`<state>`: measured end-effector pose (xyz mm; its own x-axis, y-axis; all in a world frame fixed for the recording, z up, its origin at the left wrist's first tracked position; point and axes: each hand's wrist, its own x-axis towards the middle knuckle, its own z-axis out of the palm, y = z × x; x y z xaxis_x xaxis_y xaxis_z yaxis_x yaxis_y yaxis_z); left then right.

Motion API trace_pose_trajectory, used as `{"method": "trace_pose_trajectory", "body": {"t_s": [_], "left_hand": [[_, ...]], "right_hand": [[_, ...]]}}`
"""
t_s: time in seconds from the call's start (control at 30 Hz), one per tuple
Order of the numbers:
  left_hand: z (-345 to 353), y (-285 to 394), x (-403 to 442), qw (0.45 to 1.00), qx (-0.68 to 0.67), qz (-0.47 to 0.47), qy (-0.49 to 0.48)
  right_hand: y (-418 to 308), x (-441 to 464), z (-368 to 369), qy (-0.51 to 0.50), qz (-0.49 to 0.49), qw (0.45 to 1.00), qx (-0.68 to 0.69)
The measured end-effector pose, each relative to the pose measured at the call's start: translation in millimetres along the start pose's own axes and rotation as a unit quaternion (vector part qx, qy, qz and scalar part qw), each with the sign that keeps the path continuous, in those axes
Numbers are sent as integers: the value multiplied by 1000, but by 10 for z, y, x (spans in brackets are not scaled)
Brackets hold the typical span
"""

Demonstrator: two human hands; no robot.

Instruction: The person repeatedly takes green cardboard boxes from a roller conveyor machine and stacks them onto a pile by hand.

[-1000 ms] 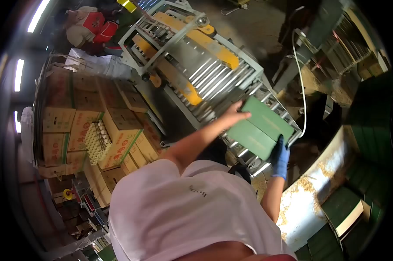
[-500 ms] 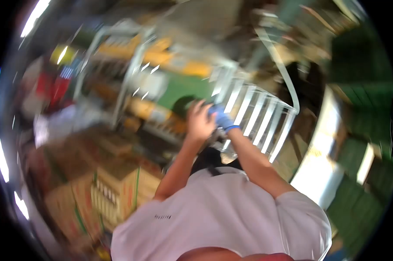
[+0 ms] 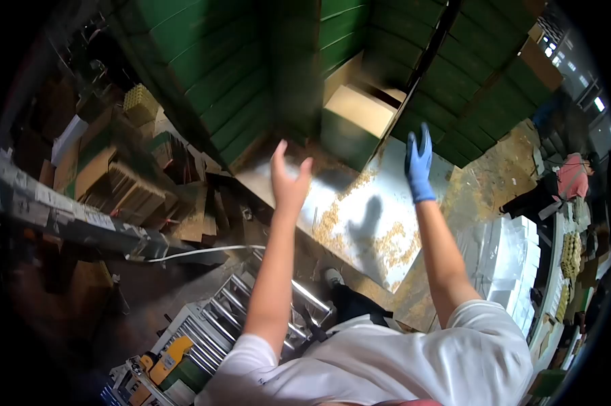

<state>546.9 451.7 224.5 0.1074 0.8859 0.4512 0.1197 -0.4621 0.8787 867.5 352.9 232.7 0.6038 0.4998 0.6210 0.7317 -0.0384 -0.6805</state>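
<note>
My bare left hand (image 3: 290,177) reaches forward with thumb and fingers apart, holding nothing. On my right hand (image 3: 419,166) is a blue glove; its fingers are spread and nothing is in them. Beyond and between both hands stands a carton (image 3: 351,139) with a tan top and green side. It sits low on a white board (image 3: 346,223) strewn with yellowish crumbs, and neither hand appears to touch it. Tall stacks of green cartons (image 3: 211,74) rise behind and beside it. The right hand is nearest the green cartons (image 3: 447,128) on the right.
A metal roller conveyor (image 3: 211,331) with a yellow part lies at lower left, near a grey beam (image 3: 102,220) and a white cable (image 3: 197,252). Flattened cardboard (image 3: 133,193) leans at left. Wrapped white stacks (image 3: 512,257) and a person in pink (image 3: 573,177) are at right.
My view has swung from the roller conveyor to the green carton stacks. My hands were close together near the conveyor; now they are apart and stretched forward.
</note>
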Motion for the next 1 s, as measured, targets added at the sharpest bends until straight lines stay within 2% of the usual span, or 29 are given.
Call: {"method": "trace_pose_trajectory", "body": {"t_s": [0.03,0.1,0.13,0.17,0.2,0.23,0.27,0.3,0.37,0.4,0.43,0.5,0.57,0.63,0.7,0.77,0.8,0.83,0.9,0.97,1.0], "left_hand": [[412,51,382,995,81,54,15],[1092,72,1018,987,141,52,46],[1416,-34,1238,988,126,54,65],[1711,-164,1351,990,110,49,79],[1940,-276,1404,963,134,141,184],[2008,-359,1468,959,110,167,203],[2006,-374,1485,964,83,178,178],[1961,-383,1507,968,58,192,154],[1838,-451,1493,972,116,173,111],[1835,-410,1459,964,166,170,116],[1888,-451,1432,972,110,174,117],[2110,-371,1310,964,101,200,146],[2202,-416,1199,952,152,211,160],[2216,-349,956,949,205,211,115],[2138,-534,655,955,245,159,-59],[2111,-550,594,957,256,139,-16],[2077,-587,624,965,226,132,30],[2189,-607,610,975,175,105,91],[2354,-501,643,991,-52,-36,118],[2408,-165,695,979,-76,-83,170],[2490,-131,726,955,-82,-147,244]], "right_hand": [[139,424,102,-12,-35,999,-24],[374,1129,439,-35,-116,993,9],[478,1349,615,-91,-156,983,-34],[506,1396,834,-102,-160,982,-8],[623,1395,1032,-152,-168,972,-60],[306,1446,982,-365,-121,897,-218],[344,1227,1091,-311,-165,893,-280],[425,1203,1186,-204,-213,927,-230],[330,1329,1112,-251,-121,949,-147],[370,1352,1117,-209,-71,973,-62],[445,1327,1110,-246,-107,953,-140],[499,1252,1163,-188,-85,966,-158],[457,1227,1101,-165,-76,974,-139],[432,1318,1062,-170,-68,978,-100],[447,1461,1049,-146,-35,985,-83],[475,1821,1065,-133,-39,983,-123],[474,1990,1105,-242,-44,950,-193],[619,1954,1250,-191,-126,939,-258],[724,1944,1455,-268,-137,898,-321],[984,2008,1657,-275,-20,899,-341],[928,2042,1629,-306,-14,899,-313]]}}
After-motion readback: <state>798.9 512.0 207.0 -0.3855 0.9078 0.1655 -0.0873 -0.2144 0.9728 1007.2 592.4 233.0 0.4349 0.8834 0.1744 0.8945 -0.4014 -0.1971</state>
